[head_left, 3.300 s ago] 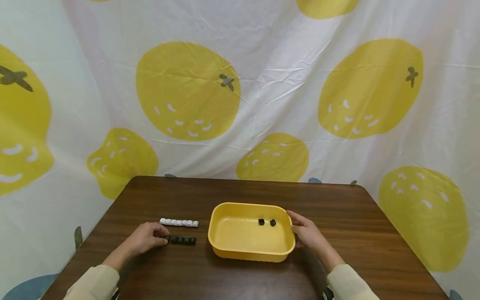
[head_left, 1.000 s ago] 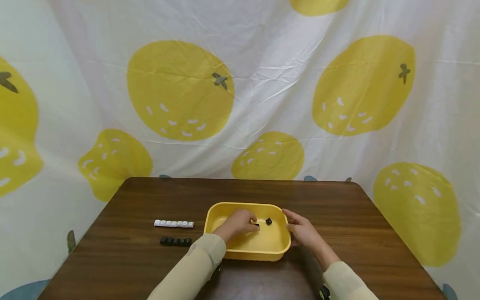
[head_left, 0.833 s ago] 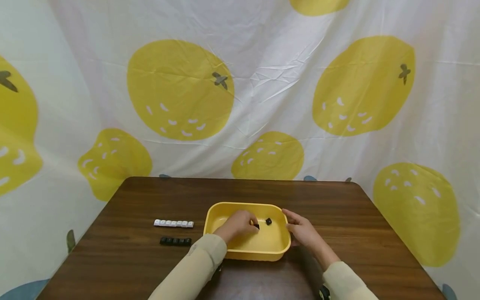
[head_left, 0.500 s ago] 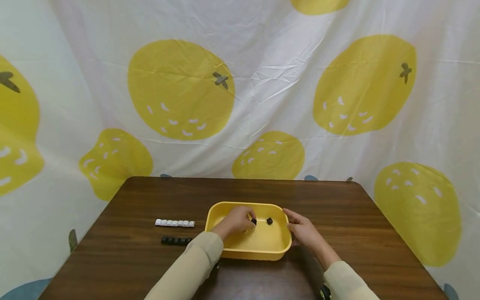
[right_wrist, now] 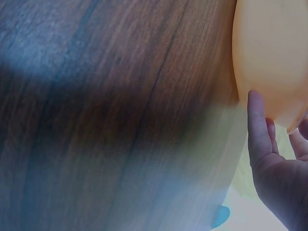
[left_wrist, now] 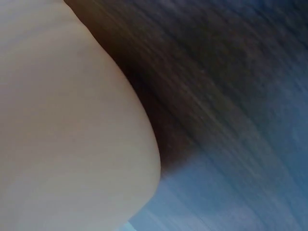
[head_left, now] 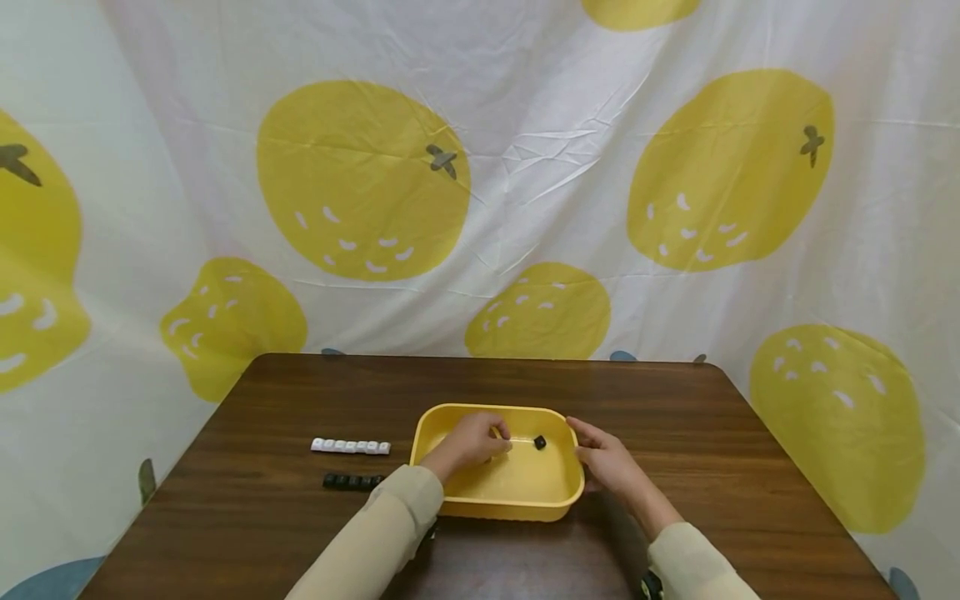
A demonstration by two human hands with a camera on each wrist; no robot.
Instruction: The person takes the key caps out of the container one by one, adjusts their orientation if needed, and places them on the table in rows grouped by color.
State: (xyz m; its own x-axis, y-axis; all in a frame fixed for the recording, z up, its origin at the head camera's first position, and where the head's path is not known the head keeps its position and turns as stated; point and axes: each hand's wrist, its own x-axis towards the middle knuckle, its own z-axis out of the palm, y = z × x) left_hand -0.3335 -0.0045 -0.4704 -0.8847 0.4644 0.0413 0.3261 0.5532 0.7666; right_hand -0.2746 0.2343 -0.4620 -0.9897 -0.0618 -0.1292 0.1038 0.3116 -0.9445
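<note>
A yellow plastic bin sits on the table, right of two rows of keycaps. My left hand reaches inside it, thumb and index finger curled together around a black keycap that the fingers now hide. Another black keycap lies on the bin's floor, to the right of those fingertips. My right hand holds the bin's right side, thumb at the rim and fingers along the outer wall, as the right wrist view also shows. Mostly skin and wood grain fill the left wrist view; no left fingertips appear there.
A row of white keycaps lies to the left of the bin. Nearer to me is a row of black keycaps, its right end close to the left sleeve. Behind the brown wooden table hangs a fruit-print curtain.
My left hand left the black row and entered the bin. The left one of the bin's two black keycaps, seen at its fingertips, is now out of sight. The right hand stays at the bin.
</note>
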